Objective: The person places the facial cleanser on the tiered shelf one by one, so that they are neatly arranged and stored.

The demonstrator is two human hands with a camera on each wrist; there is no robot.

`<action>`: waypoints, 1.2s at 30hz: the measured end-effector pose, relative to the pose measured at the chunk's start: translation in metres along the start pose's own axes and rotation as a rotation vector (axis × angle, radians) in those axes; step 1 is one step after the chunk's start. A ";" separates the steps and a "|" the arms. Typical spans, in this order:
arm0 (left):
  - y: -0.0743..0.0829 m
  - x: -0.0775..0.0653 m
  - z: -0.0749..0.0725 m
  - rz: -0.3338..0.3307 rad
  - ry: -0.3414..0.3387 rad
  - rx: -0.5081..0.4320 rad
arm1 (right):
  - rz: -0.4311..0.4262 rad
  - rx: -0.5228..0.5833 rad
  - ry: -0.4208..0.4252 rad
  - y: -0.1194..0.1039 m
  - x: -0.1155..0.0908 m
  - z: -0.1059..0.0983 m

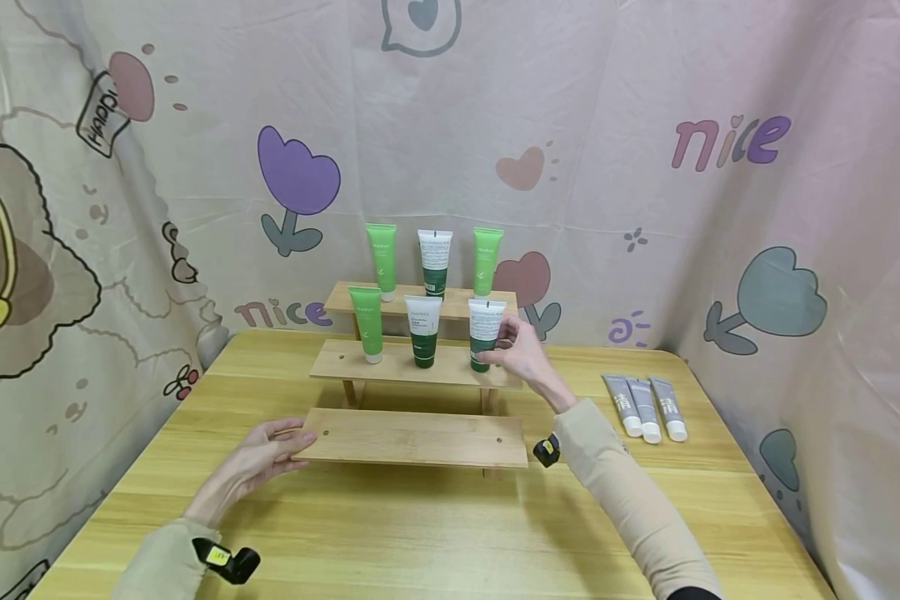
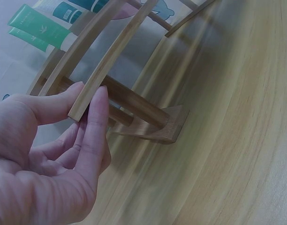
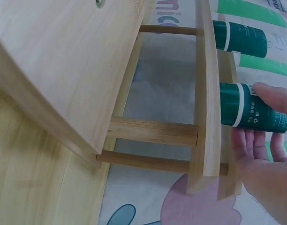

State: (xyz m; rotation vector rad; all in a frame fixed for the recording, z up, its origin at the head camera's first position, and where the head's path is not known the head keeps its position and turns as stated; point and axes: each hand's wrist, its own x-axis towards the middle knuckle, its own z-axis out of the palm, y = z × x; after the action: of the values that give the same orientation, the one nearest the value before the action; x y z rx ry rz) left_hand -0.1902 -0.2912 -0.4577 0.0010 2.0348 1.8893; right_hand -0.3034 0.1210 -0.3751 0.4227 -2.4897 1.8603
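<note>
the left hand (image 1: 264,456) is pinching the rack (image 1: 420,380) by its lowest step (image 1: 416,437), probably steadying it; the right hand (image 1: 527,357) is gripping the rightmost tube (image 1: 485,323) on the middle step (image 1: 453,358), seemingly keeping it upright.

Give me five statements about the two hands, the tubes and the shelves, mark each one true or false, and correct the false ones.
1. The left hand pinches the left end of the bottom shelf. True.
2. Three grey tubes lie flat on the table. True.
3. The right hand holds one of the grey tubes. False: it holds a white-and-green tube at the right end of the middle shelf.
4. The middle tube on the top shelf is plain green all over. False: it is white in its upper part and dark green below.
5. A light green tube stands at the left of the middle shelf. True.
</note>
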 end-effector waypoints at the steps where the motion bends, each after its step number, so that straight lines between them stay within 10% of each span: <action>1: 0.000 0.000 0.000 0.001 -0.002 0.001 | -0.002 0.001 -0.001 0.000 0.000 0.000; 36: 0.001 0.000 0.001 -0.011 0.017 0.000 | -0.226 0.132 0.011 0.033 -0.030 -0.032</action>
State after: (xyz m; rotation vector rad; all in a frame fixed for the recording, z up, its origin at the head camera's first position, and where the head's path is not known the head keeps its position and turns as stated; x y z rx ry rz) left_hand -0.1908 -0.2903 -0.4565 -0.0259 2.0419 1.8884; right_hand -0.2865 0.1657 -0.4014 0.6635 -2.2116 1.9338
